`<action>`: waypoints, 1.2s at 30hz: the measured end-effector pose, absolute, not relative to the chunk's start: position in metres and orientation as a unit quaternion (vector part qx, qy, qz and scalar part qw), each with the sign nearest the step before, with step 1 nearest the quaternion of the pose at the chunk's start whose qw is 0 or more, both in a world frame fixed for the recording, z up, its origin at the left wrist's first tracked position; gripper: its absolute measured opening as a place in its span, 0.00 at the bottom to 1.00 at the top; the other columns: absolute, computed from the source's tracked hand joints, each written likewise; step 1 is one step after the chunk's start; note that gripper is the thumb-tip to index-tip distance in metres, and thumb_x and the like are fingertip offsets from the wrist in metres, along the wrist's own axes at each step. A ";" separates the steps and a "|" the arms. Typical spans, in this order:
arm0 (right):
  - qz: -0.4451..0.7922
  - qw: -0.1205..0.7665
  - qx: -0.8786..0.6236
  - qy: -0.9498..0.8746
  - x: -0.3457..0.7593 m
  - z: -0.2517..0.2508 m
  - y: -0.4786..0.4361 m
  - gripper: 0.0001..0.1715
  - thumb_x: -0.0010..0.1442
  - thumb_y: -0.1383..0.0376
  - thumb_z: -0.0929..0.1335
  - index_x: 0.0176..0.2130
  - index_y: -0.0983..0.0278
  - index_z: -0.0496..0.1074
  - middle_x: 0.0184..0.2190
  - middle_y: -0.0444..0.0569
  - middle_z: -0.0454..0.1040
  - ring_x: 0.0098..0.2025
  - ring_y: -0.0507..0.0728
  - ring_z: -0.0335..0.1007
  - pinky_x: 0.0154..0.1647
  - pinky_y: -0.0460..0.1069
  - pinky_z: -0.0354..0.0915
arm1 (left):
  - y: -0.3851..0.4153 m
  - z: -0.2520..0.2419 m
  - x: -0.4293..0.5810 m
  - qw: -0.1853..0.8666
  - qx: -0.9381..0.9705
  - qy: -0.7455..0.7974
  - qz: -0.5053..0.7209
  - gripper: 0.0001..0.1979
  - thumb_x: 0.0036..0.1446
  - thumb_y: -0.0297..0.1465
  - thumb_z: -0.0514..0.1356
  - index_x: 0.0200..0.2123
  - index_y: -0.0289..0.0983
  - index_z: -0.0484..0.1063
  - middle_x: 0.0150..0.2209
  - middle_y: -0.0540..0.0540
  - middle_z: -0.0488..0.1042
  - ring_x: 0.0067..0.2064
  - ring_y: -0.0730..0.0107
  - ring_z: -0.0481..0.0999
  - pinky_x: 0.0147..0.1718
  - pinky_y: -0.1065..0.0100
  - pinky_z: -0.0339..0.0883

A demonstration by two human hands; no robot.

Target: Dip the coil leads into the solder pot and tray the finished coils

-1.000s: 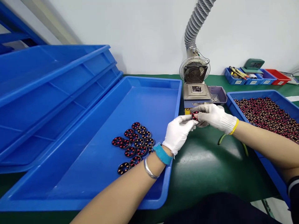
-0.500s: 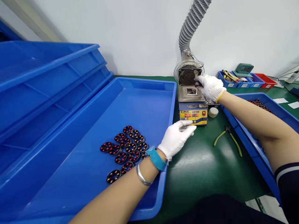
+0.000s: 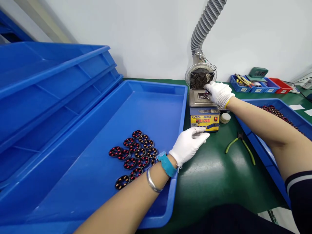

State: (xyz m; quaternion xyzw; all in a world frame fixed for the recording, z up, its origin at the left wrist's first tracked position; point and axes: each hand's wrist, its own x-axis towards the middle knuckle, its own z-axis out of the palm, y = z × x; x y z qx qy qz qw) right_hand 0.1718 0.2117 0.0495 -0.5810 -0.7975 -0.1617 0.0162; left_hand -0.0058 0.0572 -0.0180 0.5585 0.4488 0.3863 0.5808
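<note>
My right hand (image 3: 218, 93), in a white knit glove, is closed at the fingertips on a small dark coil part (image 3: 207, 93), mostly hidden by the fingers. It is over the right side of the molten-metal opening (image 3: 202, 96) on a solder pot (image 3: 204, 122) with a yellow, lit display panel. Whether the part touches the metal, I cannot tell. My left hand (image 3: 186, 146), also gloved, hovers in front of the pot by the tray's right rim, its thumb and fingers apart and nothing in them. Left of it, several black rings with red and copper coils (image 3: 140, 152) lie in a blue tray (image 3: 181, 107).
Green-handled cutters (image 3: 240, 139) lie open on the green table (image 3: 207, 182). A round whitish tin (image 3: 225, 118) stands beside the pot. Another blue tray (image 3: 246, 128) holds many dark red parts. Stacked blue trays (image 3: 60, 87) rise at left; a fan and exhaust hose (image 3: 203, 29) stand behind.
My right hand has lowered slightly with the coil part, closer to the pot's opening. My left hand stays nearly in place. The whole view has shifted a little.
</note>
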 end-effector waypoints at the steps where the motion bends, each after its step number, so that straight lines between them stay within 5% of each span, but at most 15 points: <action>1: -0.163 0.022 -0.584 -0.795 0.173 0.051 0.212 0.22 0.60 0.58 0.63 0.53 0.59 0.66 0.48 0.58 0.68 0.43 0.68 0.69 0.36 0.58 0.64 | 0.057 -0.018 -0.006 0.580 0.560 0.448 0.385 0.21 0.52 0.38 0.64 0.46 0.31 0.72 0.36 0.41 0.77 0.35 0.68 0.76 0.42 0.62 0.69; 15: -0.181 -0.014 -0.591 -0.786 0.159 0.055 0.210 0.26 0.66 0.62 0.50 0.50 0.70 0.67 0.45 0.67 0.69 0.48 0.73 0.65 0.40 0.63 0.62 | 0.056 -0.013 -0.005 0.573 0.585 0.454 0.352 0.20 0.53 0.37 0.63 0.46 0.30 0.71 0.31 0.42 0.77 0.35 0.67 0.76 0.42 0.61 0.69; 25: -0.182 -0.003 -0.609 -0.772 0.159 0.055 0.212 0.25 0.66 0.62 0.52 0.51 0.70 0.67 0.47 0.68 0.69 0.48 0.73 0.66 0.41 0.63 0.63 | 0.055 -0.015 -0.006 0.568 0.595 0.458 0.336 0.21 0.53 0.38 0.63 0.47 0.31 0.72 0.32 0.42 0.77 0.35 0.67 0.76 0.44 0.61 0.68; 30: -0.151 0.141 -0.622 -0.756 0.183 0.066 0.209 0.22 0.57 0.57 0.66 0.50 0.61 0.70 0.48 0.57 0.71 0.47 0.69 0.69 0.44 0.61 0.65 | 0.056 -0.018 -0.008 0.558 0.612 0.459 0.322 0.23 0.53 0.40 0.62 0.48 0.32 0.71 0.33 0.41 0.78 0.36 0.65 0.77 0.44 0.61 0.68; 36: 0.165 0.356 -0.631 -0.670 0.206 0.049 0.213 0.23 0.56 0.58 0.67 0.50 0.64 0.71 0.38 0.50 0.76 0.38 0.57 0.74 0.42 0.53 0.71 | 0.057 -0.019 -0.009 0.560 0.612 0.451 0.328 0.24 0.52 0.42 0.63 0.48 0.33 0.72 0.41 0.39 0.77 0.39 0.63 0.77 0.45 0.61 0.68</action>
